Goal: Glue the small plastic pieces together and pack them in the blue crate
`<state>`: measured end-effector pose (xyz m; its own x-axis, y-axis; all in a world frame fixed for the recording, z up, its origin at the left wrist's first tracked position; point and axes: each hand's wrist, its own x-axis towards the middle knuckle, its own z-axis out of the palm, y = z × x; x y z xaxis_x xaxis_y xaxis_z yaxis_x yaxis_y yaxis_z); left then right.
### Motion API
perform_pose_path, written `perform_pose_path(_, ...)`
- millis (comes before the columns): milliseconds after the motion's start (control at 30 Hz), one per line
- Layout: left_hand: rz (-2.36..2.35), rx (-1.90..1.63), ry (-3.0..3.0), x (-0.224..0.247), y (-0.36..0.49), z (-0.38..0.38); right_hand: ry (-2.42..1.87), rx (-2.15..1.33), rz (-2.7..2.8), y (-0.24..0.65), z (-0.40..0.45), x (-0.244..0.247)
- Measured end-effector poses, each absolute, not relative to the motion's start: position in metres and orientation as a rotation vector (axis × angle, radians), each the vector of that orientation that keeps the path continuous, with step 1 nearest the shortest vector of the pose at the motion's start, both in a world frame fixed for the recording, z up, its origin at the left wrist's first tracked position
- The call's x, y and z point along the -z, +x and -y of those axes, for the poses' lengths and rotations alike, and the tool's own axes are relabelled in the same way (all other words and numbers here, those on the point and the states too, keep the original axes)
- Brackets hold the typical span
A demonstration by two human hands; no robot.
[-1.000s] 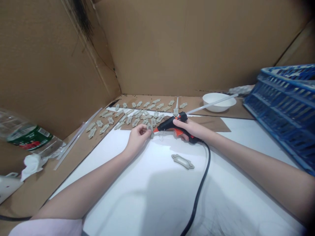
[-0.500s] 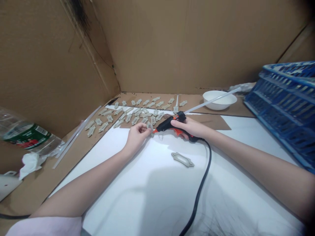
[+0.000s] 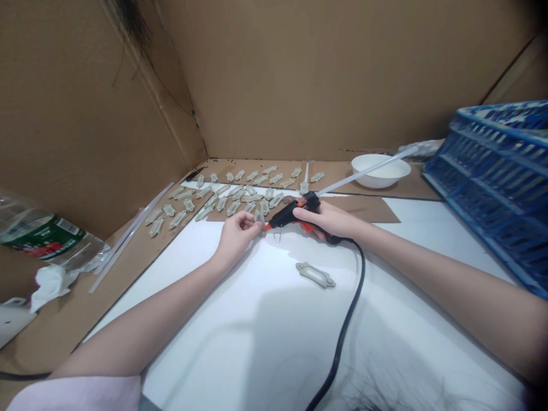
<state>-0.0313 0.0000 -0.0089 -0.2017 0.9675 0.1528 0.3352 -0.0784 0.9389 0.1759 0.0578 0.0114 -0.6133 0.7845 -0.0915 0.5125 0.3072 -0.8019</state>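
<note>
Head view: left hand (image 3: 237, 234) pinches small frame (image 3: 259, 217) between thumb and fingers; right hand (image 3: 323, 220) holds glue gun (image 3: 283, 215), fingers curled round it, long axis slanting left, orange nozzle (image 3: 268, 226) just beside frame, contact unclear.

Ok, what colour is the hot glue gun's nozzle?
The hot glue gun's nozzle is orange-red, best seen in the head view.
</note>
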Motion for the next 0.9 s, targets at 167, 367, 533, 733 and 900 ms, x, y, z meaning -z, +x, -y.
perform_pose_path(167,-1.606,-1.276,1.518,0.007,-0.0298,0.0015,-1.169,-1.195,2.269,0.1757,-0.0575,-0.0116)
perform_pose_path(367,-1.612,-1.272,1.55,0.0084,-0.0307,0.0013,-1.161,-1.191,2.269,0.1763,-0.0578,-0.0118)
perform_pose_path(533,-1.619,-1.261,1.551,0.008,-0.0308,0.0018,-1.155,-1.194,2.263,0.176,-0.0586,-0.0117)
perform_pose_path(733,-1.622,-1.261,1.548,0.0098,-0.0317,0.0005,-1.171,-1.195,2.254,0.1757,-0.0581,-0.0117)
perform_pose_path(900,-1.606,-1.269,1.512,0.0103,-0.032,-0.0005,-1.188,-1.18,2.257,0.1756,-0.0575,-0.0125)
